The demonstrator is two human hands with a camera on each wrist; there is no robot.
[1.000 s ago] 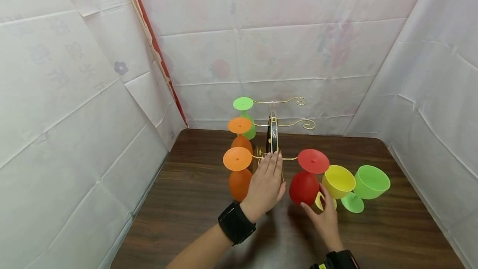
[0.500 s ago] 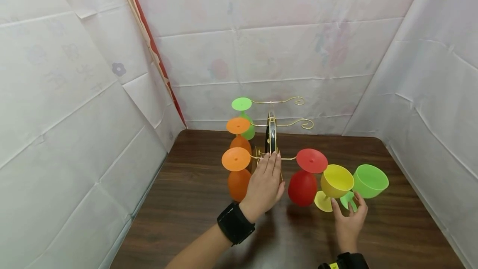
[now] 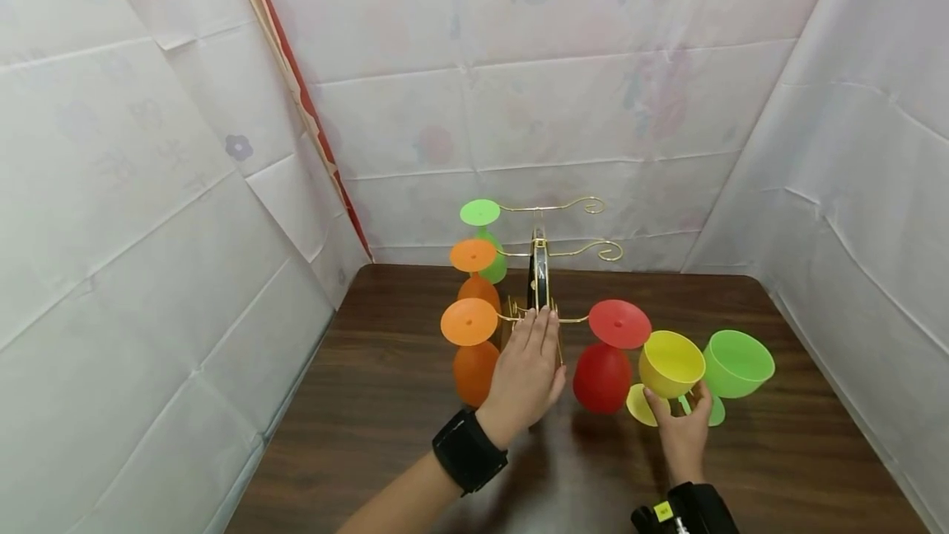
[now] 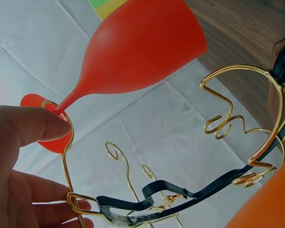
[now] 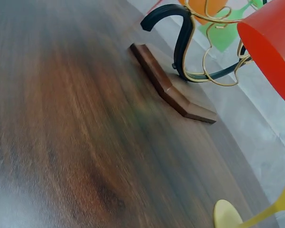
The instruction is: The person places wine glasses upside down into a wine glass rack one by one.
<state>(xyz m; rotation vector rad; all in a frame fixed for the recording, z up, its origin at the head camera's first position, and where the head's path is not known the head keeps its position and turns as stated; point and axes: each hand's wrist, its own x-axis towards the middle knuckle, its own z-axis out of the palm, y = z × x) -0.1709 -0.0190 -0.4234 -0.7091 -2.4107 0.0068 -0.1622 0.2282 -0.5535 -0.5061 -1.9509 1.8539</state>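
My left hand [image 3: 522,377] lies over the top of a black and gold goblet rack [image 3: 542,270], its fingers straight. In the left wrist view its thumb [image 4: 42,124] is by the rack's gold wire [image 4: 66,161] and the foot of a hanging red goblet [image 4: 137,52]. My right hand [image 3: 684,427] holds an upright yellow goblet [image 3: 670,365] low on its bowl, thumb on one side, fingers on the other. The right wrist view shows only that goblet's foot [image 5: 226,216] and stem. A green goblet [image 3: 739,365] stands just right of it.
Orange goblets [image 3: 477,373] and a green goblet [image 3: 492,258] hang upside down on the rack's left side. Two curled gold hooks [image 3: 593,247] on the right carry nothing. The rack's wooden base [image 5: 171,92] stands on the brown table [image 3: 371,402]. Pale sheets [image 3: 563,122] surround it.
My right hand has left the red goblet, moved right toward the green goblet's foot, then come back slightly left to the yellow goblet. My left hand stays on the rack.
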